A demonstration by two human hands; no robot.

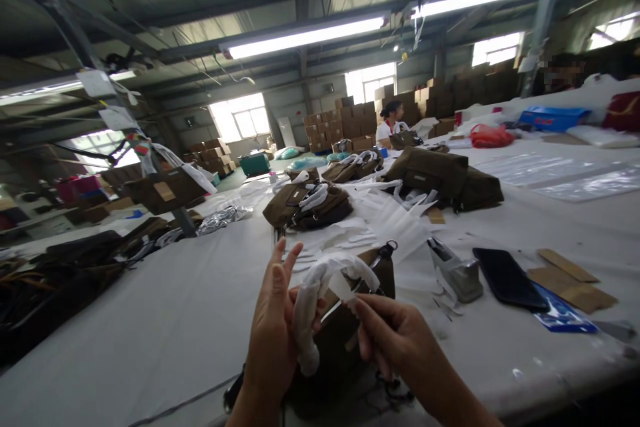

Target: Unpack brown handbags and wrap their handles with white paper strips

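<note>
A dark olive handbag point(345, 353) is directly in front of me on the white table, its arched handle point(306, 320) wrapped in white tissue-like material. My left hand point(274, 333) is at the left side of this handle. Its upper fingers point up and apart, while lower fingers curl behind the wrapped handle and hold it. From the right, my right hand point(400, 340) pinches a loose white strip point(345, 290) between thumb and fingers, inside the handle's arch. The bag's zipper shows between my hands; its lower part is dark and partly hidden by them.
More olive bags point(310, 203) lie further up the white table point(200, 320), near thin white sheets point(390, 220). To my right are a grey pouch-like item point(455, 273), a black phone point(507, 277) and brown cards point(575, 287). A person point(391, 125) is across the table.
</note>
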